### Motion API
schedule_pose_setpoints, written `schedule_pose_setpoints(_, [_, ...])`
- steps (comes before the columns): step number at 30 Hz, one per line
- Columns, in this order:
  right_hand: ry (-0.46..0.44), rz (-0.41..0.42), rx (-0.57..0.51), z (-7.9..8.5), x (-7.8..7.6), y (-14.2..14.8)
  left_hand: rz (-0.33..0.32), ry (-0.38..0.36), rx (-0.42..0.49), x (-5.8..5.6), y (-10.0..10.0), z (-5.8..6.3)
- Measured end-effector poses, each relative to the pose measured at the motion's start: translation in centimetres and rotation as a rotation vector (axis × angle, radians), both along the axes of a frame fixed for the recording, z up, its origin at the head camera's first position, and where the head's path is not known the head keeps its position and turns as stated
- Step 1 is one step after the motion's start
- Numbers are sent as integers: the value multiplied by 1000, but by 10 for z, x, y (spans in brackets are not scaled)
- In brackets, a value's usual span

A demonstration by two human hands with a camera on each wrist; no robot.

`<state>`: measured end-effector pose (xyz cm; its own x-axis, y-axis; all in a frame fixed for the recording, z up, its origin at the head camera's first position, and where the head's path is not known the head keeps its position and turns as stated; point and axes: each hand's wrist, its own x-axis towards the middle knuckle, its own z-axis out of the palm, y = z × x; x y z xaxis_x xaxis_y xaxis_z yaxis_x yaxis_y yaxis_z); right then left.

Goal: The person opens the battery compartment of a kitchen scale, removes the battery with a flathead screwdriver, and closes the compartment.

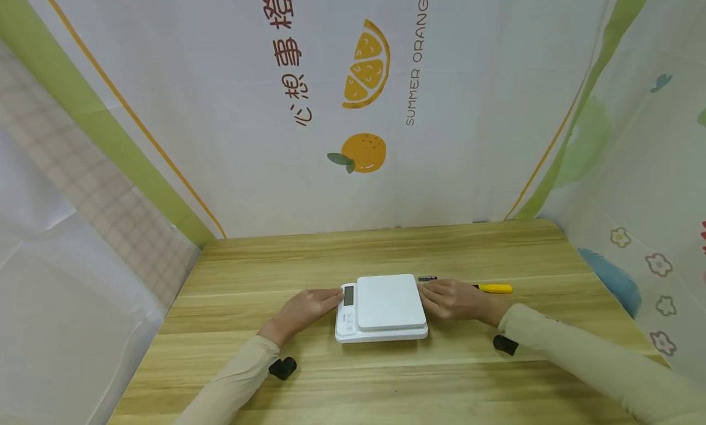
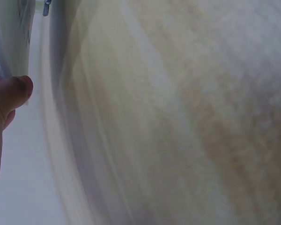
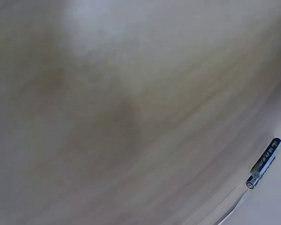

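A white kitchen scale (image 1: 391,302) lies between the two hands in the head view, platform up. Its dark display and buttons are on the left side. My left hand (image 1: 311,310) holds the scale's left edge beside the display; in the left wrist view the thumb (image 2: 19,89) pinches that white edge. From the other side, my right hand (image 1: 453,299) grips the right edge with bent fingers, their tips partly hidden by the scale. The right wrist view shows no hand, only blurred tabletop and two dark batteries (image 3: 263,161) side by side.
Just behind the right hand lie the batteries (image 1: 427,278). A screwdriver with a yellow handle (image 1: 494,288) is partly covered by that hand. The wood-grain table (image 1: 353,382) meets a printed curtain (image 1: 441,186) at its back edge.
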<state>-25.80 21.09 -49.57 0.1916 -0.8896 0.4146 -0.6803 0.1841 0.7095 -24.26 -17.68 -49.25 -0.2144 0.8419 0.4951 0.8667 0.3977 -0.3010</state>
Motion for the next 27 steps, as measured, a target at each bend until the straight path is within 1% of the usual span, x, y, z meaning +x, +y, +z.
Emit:
schedule_pose_setpoints(6, [1, -7, 43, -5, -3, 1, 16, -39, -57, -2, 3, -3])
schedule_pose_setpoints(11, [14, -30, 80, -8, -4, 2, 21, -78, -91, -4, 6, -2])
schedule_pose_setpoints(14, [27, -38, 87, -9, -4, 2, 22, -105, -109, -5, 7, -2])
schedule_pose_setpoints(19, [37, -29, 95, -12, -6, 2, 45, -150, -148, -7, 9, -1])
schedule_pose_setpoints(23, [35, -33, 106, -12, -6, 2, 47, -176, -151, -9, 10, 0])
schedule_pose_setpoints(27, [20, -57, 117, -11, -6, 3, 36, -179, -164, -12, 12, 2])
